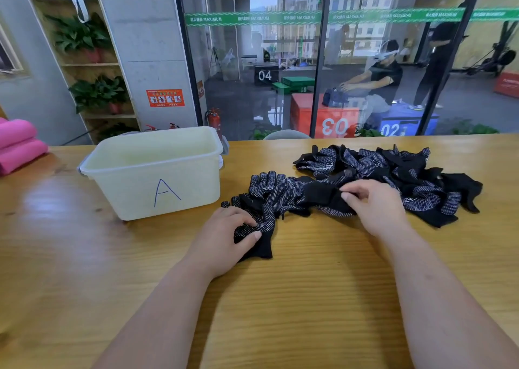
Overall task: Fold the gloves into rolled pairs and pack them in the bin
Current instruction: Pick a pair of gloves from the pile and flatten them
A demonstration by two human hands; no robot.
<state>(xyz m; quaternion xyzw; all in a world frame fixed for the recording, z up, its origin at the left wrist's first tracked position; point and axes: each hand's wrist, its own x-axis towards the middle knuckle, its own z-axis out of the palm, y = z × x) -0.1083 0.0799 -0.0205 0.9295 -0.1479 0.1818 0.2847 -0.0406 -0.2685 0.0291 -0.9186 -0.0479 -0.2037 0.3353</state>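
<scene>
Our left hand (224,239) rests on the wooden tabletop (309,298), its thumb and fingers pinching the near end of one dotted black glove (265,217) that lies with its fingers pointing away from us. Our right hand (373,205) grasps the plain black cuff (323,194) of a second glove, just to the right of the first. Beyond and to the right of that hand, the remaining gloves (393,169) lie in a loose, tangled heap. The pale plastic bin (126,188), marked with a letter A, stands to the left of the gloves. Pink rolls (16,143) sit at the far left edge.
</scene>
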